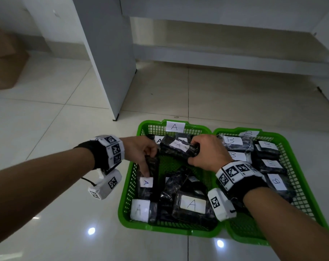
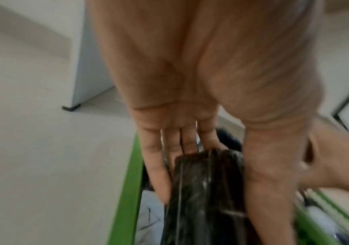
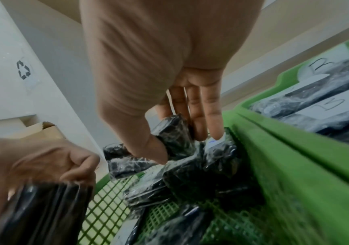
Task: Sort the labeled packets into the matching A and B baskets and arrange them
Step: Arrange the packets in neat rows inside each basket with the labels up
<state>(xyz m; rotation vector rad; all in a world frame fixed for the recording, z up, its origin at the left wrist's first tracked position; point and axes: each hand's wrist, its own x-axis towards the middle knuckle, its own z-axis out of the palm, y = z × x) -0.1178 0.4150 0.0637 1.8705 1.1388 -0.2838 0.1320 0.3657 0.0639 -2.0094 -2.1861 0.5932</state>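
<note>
Two green mesh baskets stand side by side on the floor. Basket A (image 1: 128, 187) on the left holds several black wrapped packets with white A labels; basket B (image 1: 299, 202) on the right holds several B packets (image 1: 277, 182). My left hand (image 1: 141, 153) grips a long black A packet (image 1: 147, 182) standing along basket A's left wall, thumb and fingers on opposite sides of it (image 2: 207, 190). My right hand (image 1: 207, 151) grips the end of another black A packet (image 1: 176, 147), held above the far part of basket A (image 3: 175, 132).
A grey-white cabinet panel (image 1: 111, 59) stands on the tiled floor beyond basket A. Brown cardboard boxes (image 1: 5, 59) sit at the far left. A low white shelf (image 1: 235, 59) runs along the back. Bare tile lies left of the baskets.
</note>
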